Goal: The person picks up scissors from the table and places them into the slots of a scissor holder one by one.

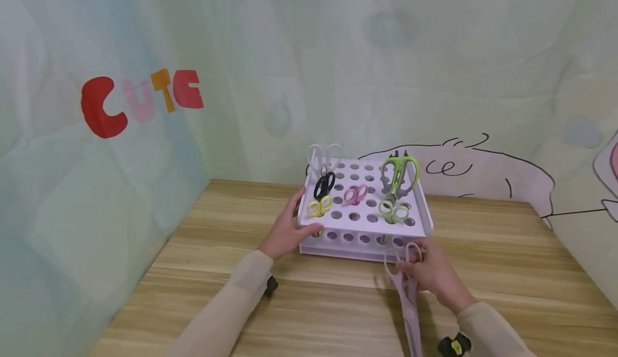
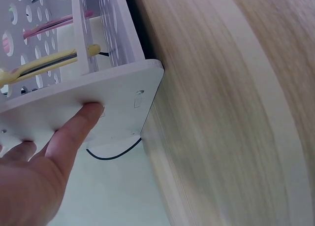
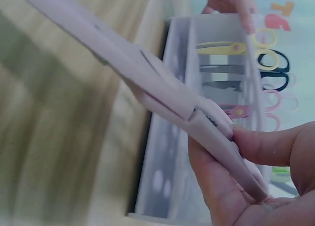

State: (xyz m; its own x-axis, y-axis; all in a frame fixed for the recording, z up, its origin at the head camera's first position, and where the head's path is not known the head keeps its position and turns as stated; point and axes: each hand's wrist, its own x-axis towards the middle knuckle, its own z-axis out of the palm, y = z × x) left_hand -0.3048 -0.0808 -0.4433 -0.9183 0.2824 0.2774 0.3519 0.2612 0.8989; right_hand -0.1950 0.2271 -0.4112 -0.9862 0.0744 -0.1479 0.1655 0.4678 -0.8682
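Observation:
My right hand [image 1: 436, 274] pinches a pair of pale pink scissors [image 1: 410, 314] by the handle loops, thumb on one side and fingers on the other. The blades point toward the near edge of the table. These scissors cross in front of the rack in the right wrist view. At the left of a white two-tier rack [image 1: 354, 228], my left hand [image 1: 285, 233] rests with fairly straight fingers [image 2: 81, 122] against the outer side panel; its thumb reaches the front corner. Yellow scissors [image 1: 319, 206] stand in the rack close to that thumb.
The rack also holds black scissors [image 1: 324, 185], small pink scissors [image 1: 355, 194], white scissors [image 1: 324, 158], large green-and-grey scissors [image 1: 399, 172] and light green scissors [image 1: 393, 211]. It stands toward the back of a wooden table [image 1: 232, 223], before a printed cloth backdrop [image 1: 270, 78].

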